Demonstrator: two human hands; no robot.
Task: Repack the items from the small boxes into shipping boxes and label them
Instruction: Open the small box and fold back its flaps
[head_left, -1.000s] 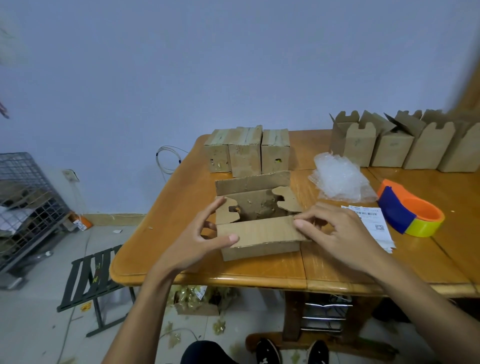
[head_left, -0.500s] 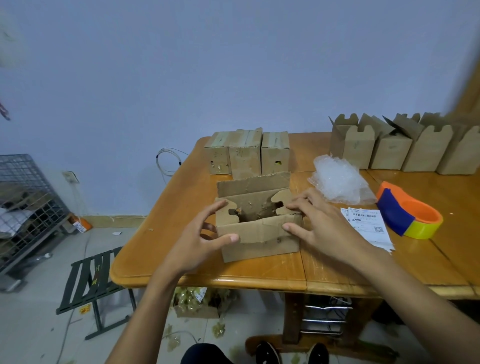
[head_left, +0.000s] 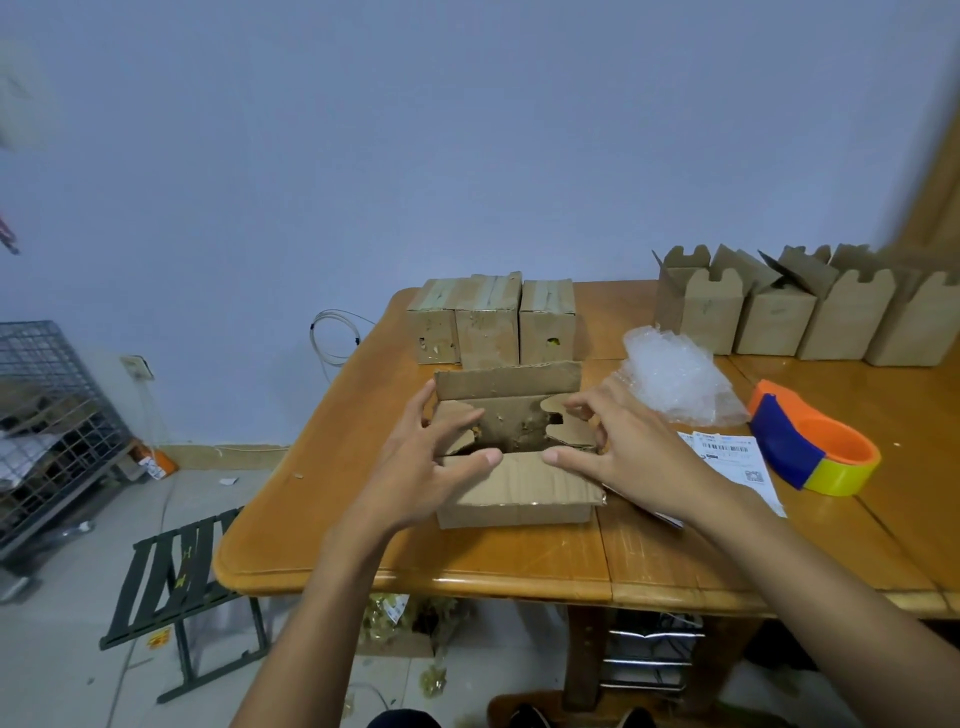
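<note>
An open cardboard shipping box (head_left: 519, 486) sits near the front edge of the wooden table (head_left: 519, 564). Its back flap stands up, its two notched side flaps are folded inward, and its front flap leans in. My left hand (head_left: 421, 467) lies over the left side flap with spread fingers, its thumb on the front flap. My right hand (head_left: 634, 452) presses the right side flap, thumb tip on the front flap. Three taped small boxes (head_left: 488, 322) stand behind it. A printed label sheet (head_left: 737, 460) lies to the right. The box's inside is mostly hidden.
Bubble wrap (head_left: 670, 376) and an orange, blue and yellow tape dispenser (head_left: 815, 449) lie on the right. A row of open-topped boxes (head_left: 779, 317) lines the far right. On the floor at left are a folding stool (head_left: 176, 582) and a wire cage (head_left: 47, 415).
My right hand has slid left from the box's right corner onto the right side flap. My left hand has moved up over the left side flap. The side flaps now lie further inward.
</note>
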